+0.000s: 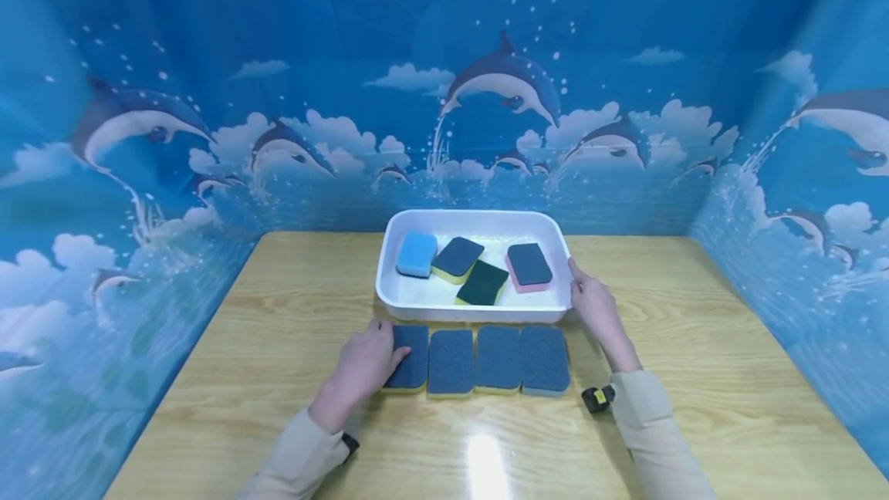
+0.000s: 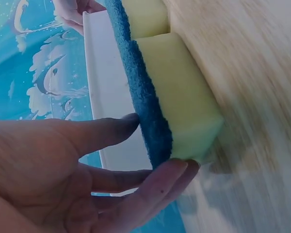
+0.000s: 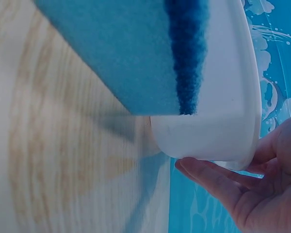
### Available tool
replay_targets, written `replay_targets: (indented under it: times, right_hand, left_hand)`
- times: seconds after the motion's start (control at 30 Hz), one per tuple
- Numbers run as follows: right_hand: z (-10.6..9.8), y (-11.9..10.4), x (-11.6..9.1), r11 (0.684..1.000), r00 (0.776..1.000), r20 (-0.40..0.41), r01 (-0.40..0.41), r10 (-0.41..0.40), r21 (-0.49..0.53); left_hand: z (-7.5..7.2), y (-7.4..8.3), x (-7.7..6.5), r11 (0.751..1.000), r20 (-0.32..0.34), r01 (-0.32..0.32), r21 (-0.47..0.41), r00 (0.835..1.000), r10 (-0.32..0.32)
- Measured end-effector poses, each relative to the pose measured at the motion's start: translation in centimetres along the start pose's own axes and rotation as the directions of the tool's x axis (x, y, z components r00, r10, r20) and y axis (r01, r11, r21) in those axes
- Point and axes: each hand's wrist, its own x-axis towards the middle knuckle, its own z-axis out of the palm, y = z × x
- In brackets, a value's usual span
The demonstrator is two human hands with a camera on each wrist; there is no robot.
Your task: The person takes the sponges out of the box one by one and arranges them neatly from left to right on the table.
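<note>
Four sponges lie side by side in front of a white tray [image 1: 444, 315], their dark scouring faces up. My left hand [image 1: 364, 361] is at the leftmost sponge [image 1: 411, 369], which has a yellow body. In the left wrist view, the thumb [image 2: 128, 124] rests on its dark face and the fingers [image 2: 172, 172] bend against its end, gripping it. My right hand [image 1: 599, 307] is at the tray's right end. In the right wrist view, its straight fingers [image 3: 213, 182] touch the tray's outer wall [image 3: 203, 138] below the rim.
Inside the tray are a blue sponge [image 1: 417, 253], a dark-topped yellow sponge [image 1: 458, 257], a green-topped sponge [image 1: 484, 284] and a pink sponge with a dark top [image 1: 530, 265]. A dolphin-print curtain [image 1: 333, 37] surrounds the wooden table [image 1: 722, 376].
</note>
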Motion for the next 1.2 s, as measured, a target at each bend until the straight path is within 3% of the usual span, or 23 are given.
replay_targets:
  times: [0.23,0.4,0.67,0.93,1.07,1.2]
  right_hand:
    - [0.0,0.1,0.1,1.000,1.000,-0.003,0.008,-0.008,-0.004]
    - [-0.1,0.2,0.1,0.999,0.999,-0.008,0.033,-0.033,0.003]
    - [-0.1,0.0,0.1,1.000,1.000,-0.007,0.031,-0.031,-0.005]
    - [-0.1,-0.1,0.1,1.000,1.000,-0.005,0.016,-0.016,-0.017]
    - [-0.2,0.0,0.1,1.000,1.000,-0.001,0.012,-0.012,-0.016]
    - [-0.2,0.1,-0.1,1.000,1.000,-0.003,0.021,-0.021,-0.009]
  left_hand:
    - [0.0,0.1,0.3,0.999,-0.002,-0.018,-0.050,1.000,0.018]
    - [-0.3,0.2,0.5,0.994,0.041,-0.003,-0.107,0.999,0.007]
    - [-2.4,-0.2,1.5,0.991,0.005,-0.033,-0.128,0.999,0.034]
    - [-6.5,-1.0,5.1,0.955,-0.048,-0.024,-0.294,0.999,0.011]
    - [-8.4,-1.0,7.4,0.953,-0.071,-0.047,-0.300,0.997,0.027]
    - [-9.6,-0.4,9.7,0.959,-0.052,-0.038,-0.279,0.998,0.025]
